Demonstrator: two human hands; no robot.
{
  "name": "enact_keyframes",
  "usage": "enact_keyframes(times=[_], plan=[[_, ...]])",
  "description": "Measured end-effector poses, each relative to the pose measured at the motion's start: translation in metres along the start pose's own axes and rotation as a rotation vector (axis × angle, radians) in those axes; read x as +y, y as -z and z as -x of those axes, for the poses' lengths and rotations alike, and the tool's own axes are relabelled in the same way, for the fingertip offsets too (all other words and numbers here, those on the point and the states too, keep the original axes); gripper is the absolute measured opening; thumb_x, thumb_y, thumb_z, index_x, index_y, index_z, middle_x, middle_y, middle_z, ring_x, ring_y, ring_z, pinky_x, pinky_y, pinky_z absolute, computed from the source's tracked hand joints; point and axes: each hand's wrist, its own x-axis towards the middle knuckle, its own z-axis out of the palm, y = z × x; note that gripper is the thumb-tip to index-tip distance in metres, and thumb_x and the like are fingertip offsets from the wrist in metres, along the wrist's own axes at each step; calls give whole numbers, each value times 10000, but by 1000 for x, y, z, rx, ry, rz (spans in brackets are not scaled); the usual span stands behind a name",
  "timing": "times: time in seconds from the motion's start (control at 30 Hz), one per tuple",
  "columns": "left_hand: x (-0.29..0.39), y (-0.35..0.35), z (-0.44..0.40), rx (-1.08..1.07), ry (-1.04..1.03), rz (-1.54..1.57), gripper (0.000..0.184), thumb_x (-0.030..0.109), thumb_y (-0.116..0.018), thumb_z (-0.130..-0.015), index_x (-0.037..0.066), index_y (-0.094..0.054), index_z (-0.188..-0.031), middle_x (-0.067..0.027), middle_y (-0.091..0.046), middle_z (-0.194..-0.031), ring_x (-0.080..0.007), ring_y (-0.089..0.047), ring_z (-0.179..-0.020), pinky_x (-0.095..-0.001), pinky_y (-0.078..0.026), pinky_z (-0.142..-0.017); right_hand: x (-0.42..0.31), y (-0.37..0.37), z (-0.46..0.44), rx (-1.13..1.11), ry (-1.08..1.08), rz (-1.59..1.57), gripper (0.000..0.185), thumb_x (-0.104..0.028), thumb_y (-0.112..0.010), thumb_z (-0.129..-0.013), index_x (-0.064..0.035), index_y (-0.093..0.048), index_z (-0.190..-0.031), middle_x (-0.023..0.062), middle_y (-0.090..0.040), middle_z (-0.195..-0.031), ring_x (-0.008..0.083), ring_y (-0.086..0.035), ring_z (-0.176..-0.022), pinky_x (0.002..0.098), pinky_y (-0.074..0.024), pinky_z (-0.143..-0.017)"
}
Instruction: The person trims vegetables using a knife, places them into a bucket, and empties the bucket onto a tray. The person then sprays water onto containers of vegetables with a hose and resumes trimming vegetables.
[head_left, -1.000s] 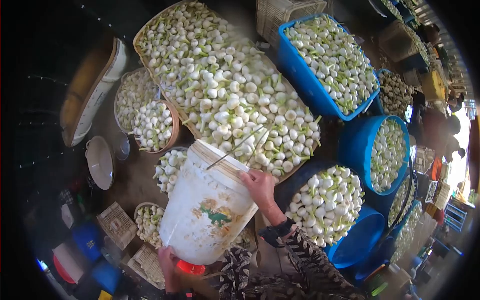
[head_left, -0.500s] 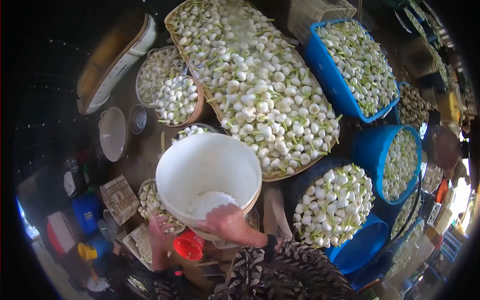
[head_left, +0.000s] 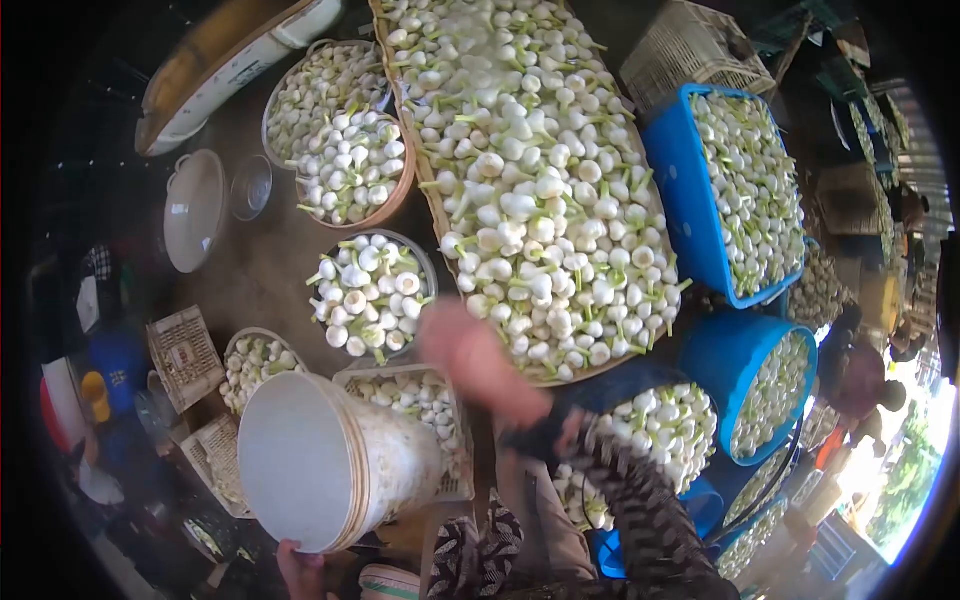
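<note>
A white bucket [head_left: 400, 460] lies tilted at the lower left, its open mouth facing left and its inside empty. My left hand [head_left: 300, 568] grips its lower rim. My right hand [head_left: 480, 365], smeared by motion, is off the bucket, over the gap between a round bowl of white bulbs [head_left: 368, 295] and the large woven tray [head_left: 440, 215] heaped with bulbs. Its fingers cannot be made out. Below that hand, a pale crate [head_left: 465, 480] of bulbs stands partly behind the bucket.
Blue tubs of bulbs [head_left: 690, 200] stand at the right, and a round heap of bulbs [head_left: 660, 430] lies beside my right forearm. Upper left are a terracotta bowl [head_left: 402, 185] and an empty basin [head_left: 195, 210]. Pale baskets [head_left: 185, 355] sit at the left. People [head_left: 860, 380] are far right.
The bucket has moved left and down and turned its mouth leftward. My right hand has left it and moved up. The red container is no longer visible, and the bowl of bulbs is uncovered.
</note>
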Motion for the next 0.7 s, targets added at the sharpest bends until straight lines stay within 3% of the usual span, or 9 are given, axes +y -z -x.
enact_keyframes(times=[0.03,0.1,0.13,0.2,0.33,0.4,0.47,0.53,0.7], plan=[[-2,4,2,7,2,4,439,103,-499,-648,-4,-504,-1074,-110,-599,-939,-232,-623,-783,-332,-541,-625,50,-4,-19,111,-301,-175,261,-145,-598,-709,-41,-589,-948,171,-601,-983,322,-567,-937,370,-453,-789],[-17,-9,0,211,-41,-8,385,178,-514,-653,73,-531,-1023,-44,-601,-805,-163,-557,-528,-247,-396,-344,143,-52,-42,292,-308,137,405,-223,-627,-730,-75,-571,-1102,190,-505,-1175,353,-477,-1075,474,-377,-890],[-25,-27,4,225,-107,35,481,180,-516,-652,77,-509,-1123,-55,-595,-968,-193,-606,-703,-263,-466,-444,173,-66,-55,252,-300,228,447,-253,-631,-739,-93,-560,-1150,194,-461,-1244,357,-442,-1121,523,-339,-925],[-32,20,13,74,-274,-580,265,84,-637,-770,35,-527,-1006,-23,-524,-838,-151,-476,-736,-303,-418,-688,226,-113,-65,157,-281,291,452,-271,-626,-745,-110,-556,-1161,185,-442,-1271,362,-414,-1151,553,-304,-944],[-51,27,-2,313,-390,-357,204,-1,-591,-768,-5,-520,-959,-26,-513,-795,-134,-450,-702,-296,-403,-621,275,-137,-61,64,-418,394,437,-303,-620,-753,-153,-567,-1161,152,-419,-1312,363,-354,-1218,598,-226,-997],[-28,6,14,266,-378,-779,165,23,-581,-786,-11,-534,-941,-35,-533,-792,-138,-457,-698,-297,-403,-619,307,-116,-47,-180,-639,254,424,-315,-626,-749,-190,-581,-1152,128,-402,-1339,369,-324,-1243,596,-204,-1015],[-30,17,4,372,-434,-785,185,123,-572,-810,-21,-547,-924,-41,-557,-786,-149,-488,-694,-322,-415,-635,343,-96,-7,114,-483,466,410,-318,-627,-747,-215,-592,-1142,123,-370,-1370,382,-332,-1235,579,-226,-1013],[-25,15,4,352,-8,-82,299,277,-574,-815,-12,-553,-889,-46,-547,-767,-178,-507,-681,-341,-431,-644,364,-75,3,-34,-565,446,434,-305,-611,-762,-230,-567,-1187,148,-325,-1394,396,-323,-1241,558,-235,-1016],[-42,10,-21,355,-138,-447,313,320,-581,-812,16,-565,-883,-87,-555,-782,-194,-533,-671,-346,-455,-584,415,-107,10,287,-634,323,422,-294,-620,-756,-174,-567,-1157,236,-293,-1388,390,-315,-1252,557,-227,-1023]])
